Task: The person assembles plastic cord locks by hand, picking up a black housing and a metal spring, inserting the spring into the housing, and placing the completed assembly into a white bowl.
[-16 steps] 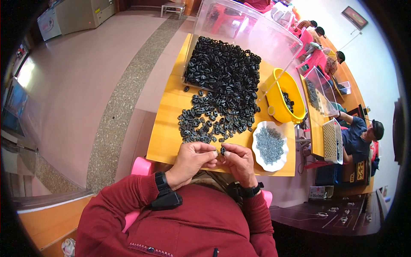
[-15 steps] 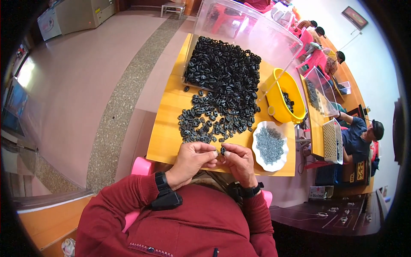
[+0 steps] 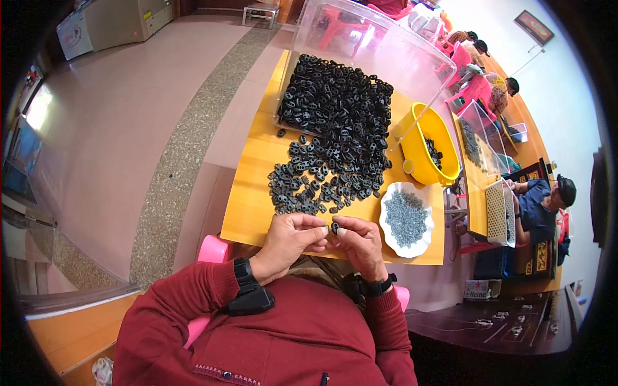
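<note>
My right hand [image 3: 362,243] pinches a small black oval cord lock [image 3: 335,228] with holes in it, just over the table's near edge. Close beside it, my left hand [image 3: 295,239] has thumb and forefinger pressed together at the piece; whatever lies between those tips is too small to make out. Beyond my fingers spreads a loose scatter of the same black cord locks [image 3: 315,177], running back into a big heap [image 3: 338,96]. To the right of my right hand stands a white scalloped dish [image 3: 384,226] full of tiny grey metal pieces, perhaps springs.
A clear plastic bin [image 3: 444,71] lies tipped around the heap on the wooden table [image 3: 254,193]. A yellow tub [image 3: 415,157] with black pieces stands at the right edge. Further right, a person [image 3: 541,206] sits at another table by a white perforated basket [image 3: 499,212].
My hands stay almost in place, with the black cord lock turned slightly between the fingertips. The person at the other table has shifted an arm and head a little.
</note>
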